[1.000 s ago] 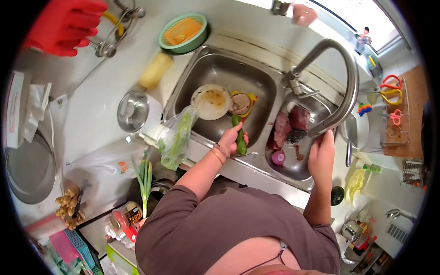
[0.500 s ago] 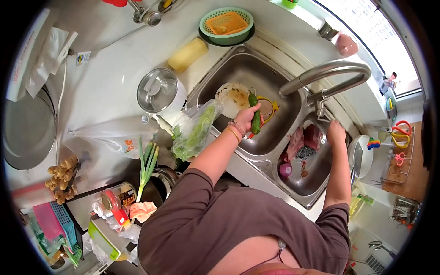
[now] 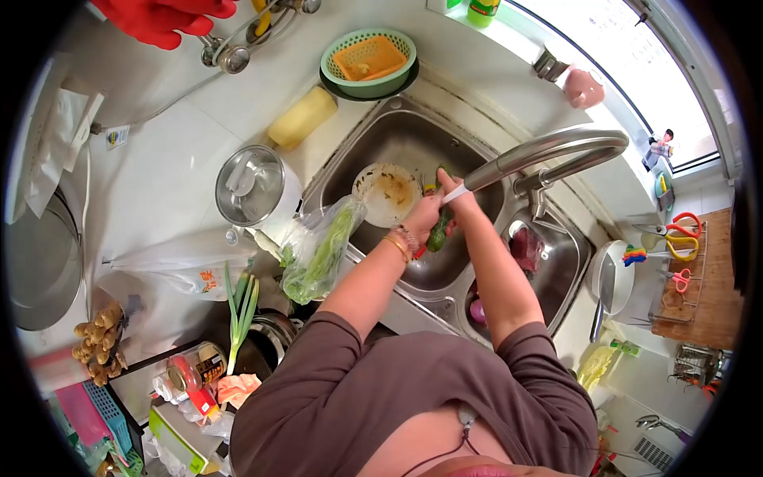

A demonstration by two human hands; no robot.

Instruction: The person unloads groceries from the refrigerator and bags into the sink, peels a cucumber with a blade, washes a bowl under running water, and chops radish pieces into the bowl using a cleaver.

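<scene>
My left hand [image 3: 424, 216] is closed around a green cucumber [image 3: 438, 235] over the left basin of the steel sink [image 3: 389, 127]. My right hand [image 3: 461, 200] wraps the cucumber's upper part, close against the left. A white stream of water [image 3: 455, 194] falls from the faucet [image 3: 548, 147] onto my hands. Behind them in the same basin lies a pale plate [image 3: 385, 195] with brown residue. Raw meat [image 3: 526, 248] and a purple onion [image 3: 477, 311] rest in the right basin, partly hidden by my right forearm.
A bag of leafy greens [image 3: 322, 250] lies at the sink's left edge, beside a lidded pot [image 3: 253, 187]. Farther back are a yellow cylindrical item [image 3: 303, 118] and a green basket [image 3: 397, 78]. A white bowl [image 3: 620, 266] and a knife rack [image 3: 683, 270] stand right.
My right hand has moved left from the faucet's base to the cucumber. Water now runs from the spout. The cucumber stays in my left hand, and the whole view has shifted slightly.
</scene>
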